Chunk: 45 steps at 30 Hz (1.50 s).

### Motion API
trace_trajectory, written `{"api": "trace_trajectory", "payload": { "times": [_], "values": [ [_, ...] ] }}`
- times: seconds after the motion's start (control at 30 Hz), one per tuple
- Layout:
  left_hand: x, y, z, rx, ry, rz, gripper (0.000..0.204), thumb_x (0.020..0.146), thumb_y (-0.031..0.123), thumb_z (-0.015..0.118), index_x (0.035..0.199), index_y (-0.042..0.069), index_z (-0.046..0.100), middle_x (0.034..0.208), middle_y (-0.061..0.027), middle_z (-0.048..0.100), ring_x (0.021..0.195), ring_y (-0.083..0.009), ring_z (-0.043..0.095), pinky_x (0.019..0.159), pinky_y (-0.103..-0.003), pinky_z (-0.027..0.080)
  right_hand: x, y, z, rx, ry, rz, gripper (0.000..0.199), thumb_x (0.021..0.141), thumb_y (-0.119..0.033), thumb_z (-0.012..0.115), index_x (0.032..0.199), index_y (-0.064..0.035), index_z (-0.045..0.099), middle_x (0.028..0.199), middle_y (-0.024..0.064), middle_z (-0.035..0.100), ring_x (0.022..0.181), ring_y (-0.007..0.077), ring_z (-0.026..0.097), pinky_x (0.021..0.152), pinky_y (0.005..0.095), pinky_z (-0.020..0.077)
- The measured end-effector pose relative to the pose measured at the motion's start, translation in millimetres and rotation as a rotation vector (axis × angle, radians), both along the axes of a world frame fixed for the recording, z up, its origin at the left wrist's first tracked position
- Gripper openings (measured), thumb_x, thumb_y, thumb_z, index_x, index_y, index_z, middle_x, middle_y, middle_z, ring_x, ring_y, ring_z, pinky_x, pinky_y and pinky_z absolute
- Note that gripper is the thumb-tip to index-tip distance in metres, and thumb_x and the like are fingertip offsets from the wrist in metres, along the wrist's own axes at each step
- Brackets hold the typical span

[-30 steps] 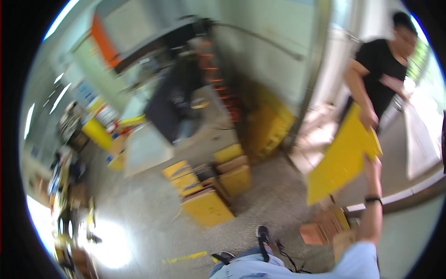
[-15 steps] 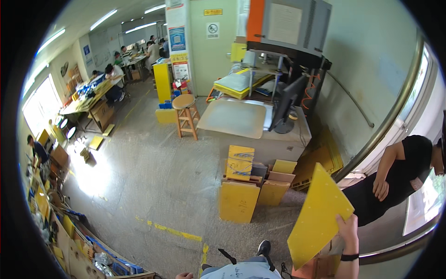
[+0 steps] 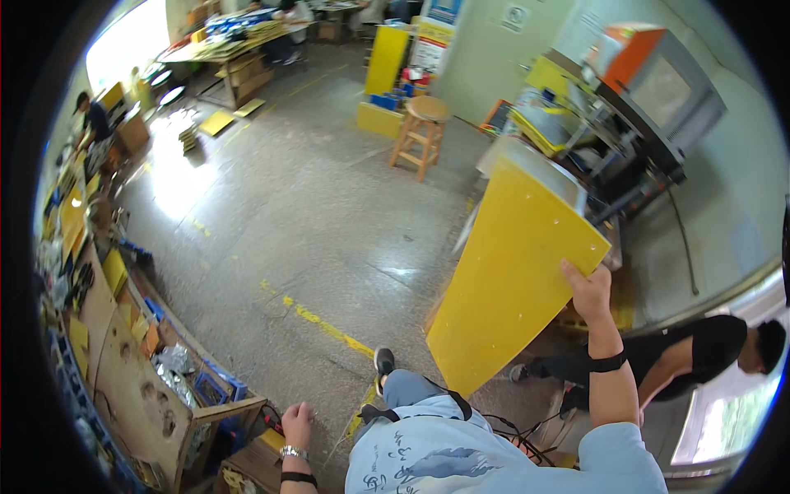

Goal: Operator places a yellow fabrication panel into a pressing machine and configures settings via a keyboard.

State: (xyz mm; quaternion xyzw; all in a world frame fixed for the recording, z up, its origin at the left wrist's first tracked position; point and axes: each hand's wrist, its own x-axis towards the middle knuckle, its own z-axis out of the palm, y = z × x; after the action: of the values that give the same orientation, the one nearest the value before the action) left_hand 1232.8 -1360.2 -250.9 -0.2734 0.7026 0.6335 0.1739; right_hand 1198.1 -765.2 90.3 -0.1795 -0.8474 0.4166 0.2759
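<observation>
Yellow board (image 3: pixel 514 267) has been raised from lower right to right of centre.
Edge gripped by right hand (image 3: pixel 591 292); left hand (image 3: pixel 297 422): closure cannot be told. Best steadied two-handed.

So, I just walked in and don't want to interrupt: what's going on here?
The person's right hand grips a large yellow board by its right-hand edge, holding it at a slant. The left hand is near a wooden bench, with nothing visible in it. At the right, a black-clad co-worker bends forward. A wooden stool stands farther off.
</observation>
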Motion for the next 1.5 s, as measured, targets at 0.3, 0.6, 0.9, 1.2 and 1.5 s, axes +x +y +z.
{"api": "trace_trajectory", "payload": {
  "times": [0.3,0.6,0.9,1.2,1.5],
  "values": [
    [-224,33,39,0.026,0.163,-0.055,0.033,0.103,0.028,0.067,0.115,-0.002,0.07,0.1,-0.0092,0.076,0.088,-0.0154,0.072,0.078,-0.029,0.056,-267,-57,-3,-0.201,0.235,0.036,0.026,0.097,-0.008,0.071,0.119,0.0056,0.071,0.111,0.0061,0.073,0.099,0.0134,0.067,0.087,0.0306,0.0526],
    [-470,103,28,0.552,-0.28,-0.12,0.082,0.101,0.064,0.058,0.139,-0.008,0.053,0.132,-0.0218,0.067,0.115,-0.0298,0.069,0.099,-0.042,0.056,-474,-65,44,-0.641,0.093,-0.009,0.037,0.093,-0.005,0.07,0.129,-0.002,0.064,0.115,0.0085,0.073,0.099,0.0223,0.074,0.082,0.0388,0.0614],
    [-632,133,2,1.176,0.08,0.507,0.039,0.11,0.031,0.054,0.139,0.004,0.057,0.133,-0.0135,0.068,0.12,-0.0291,0.065,0.11,-0.043,0.05,-602,-40,-27,-0.824,0.103,0.002,0.046,0.096,-0.002,0.067,0.141,-0.0066,0.057,0.132,0.0075,0.069,0.117,0.0237,0.07,0.095,0.0393,0.0594],
    [-840,133,75,1.025,0.143,0.319,0.039,0.102,0.005,0.06,0.141,0.003,0.058,0.141,-0.0137,0.065,0.131,-0.0254,0.062,0.113,-0.041,0.051,-634,39,-137,-1.326,0.034,-0.109,0.05,0.098,-0.01,0.069,0.146,-0.0106,0.055,0.143,0.0039,0.063,0.133,0.0232,0.058,0.112,0.0433,0.0472],
    [-1056,300,155,1.074,0.198,-0.146,0.043,0.093,-0.004,0.062,0.136,0.001,0.06,0.137,-0.0116,0.068,0.129,-0.0256,0.064,0.112,-0.041,0.052,-576,124,-131,-1.748,0.565,0.25,0.095,0.097,-0.086,0.023,0.168,-0.0234,0.024,0.173,0.0125,0.028,0.148,0.0428,0.041,0.113,0.0668,0.037]
  ]
}}
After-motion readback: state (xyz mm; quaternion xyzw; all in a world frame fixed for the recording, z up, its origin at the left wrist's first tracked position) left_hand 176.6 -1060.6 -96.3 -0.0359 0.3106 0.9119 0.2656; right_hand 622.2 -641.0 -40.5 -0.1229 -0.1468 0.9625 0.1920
